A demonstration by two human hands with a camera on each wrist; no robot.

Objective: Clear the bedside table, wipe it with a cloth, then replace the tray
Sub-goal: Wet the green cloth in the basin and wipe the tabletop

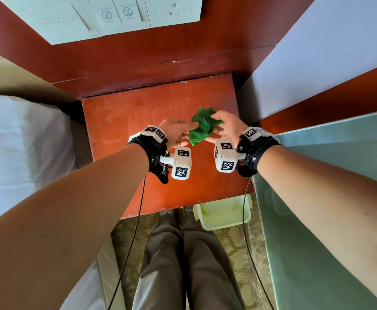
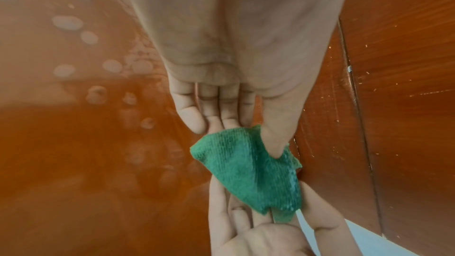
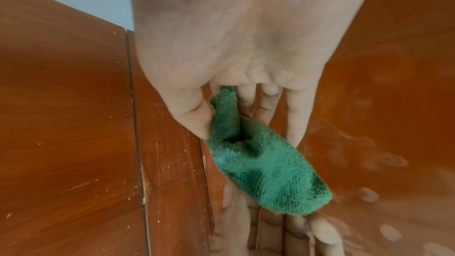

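Both hands — left hand point(image 1: 176, 133), right hand point(image 1: 225, 127) — pinch the green cloth point(image 1: 202, 127) above the bedside table point(image 1: 120, 121); no legible writing.

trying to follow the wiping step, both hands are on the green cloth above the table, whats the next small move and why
Probably lower the cloth onto the table and start wiping: both the left hand and right hand pinch it bunched in the air, and smudges still show on the top.

Crumpled green cloth point(image 1: 202, 128) held above the wet-spotted red-brown bedside table point(image 1: 120, 121).
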